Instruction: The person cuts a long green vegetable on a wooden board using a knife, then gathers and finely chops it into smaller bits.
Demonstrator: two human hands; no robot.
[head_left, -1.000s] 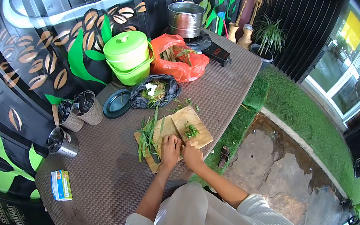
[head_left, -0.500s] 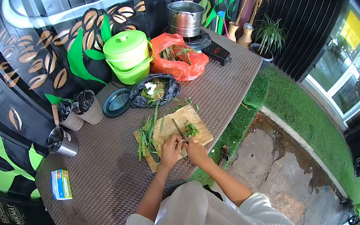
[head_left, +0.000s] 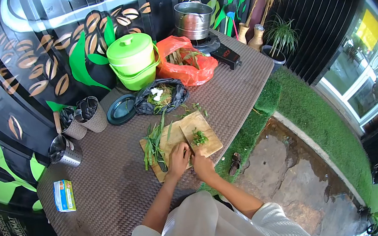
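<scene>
On a wooden cutting board [head_left: 208, 127], my right hand [head_left: 203, 165] grips the handle of a knife [head_left: 185, 136], whose blade points away from me. Close beside the blade, my left hand [head_left: 178, 158] has its fingers curled down on the board; what they press on is too small and hidden to name. A small heap of chopped greens [head_left: 199, 137] lies right of the blade. Long green leaves [head_left: 154, 142], like scallion tops, rest across the board's left side and partly over the table.
Behind the board are a black plastic bag of scraps [head_left: 178, 98], a dark plate [head_left: 121, 110], a green lidded bucket [head_left: 131, 54] and a red bag [head_left: 188, 72]. A pot [head_left: 194, 24] stands on a portable stove [head_left: 225, 56]. Utensil holders [head_left: 70, 155] and a small packet [head_left: 64, 195] sit left.
My right hand has shifted slightly left and toward me with the knife, and the blade sits closer to my left fingers. My left hand stays nearly in place.
</scene>
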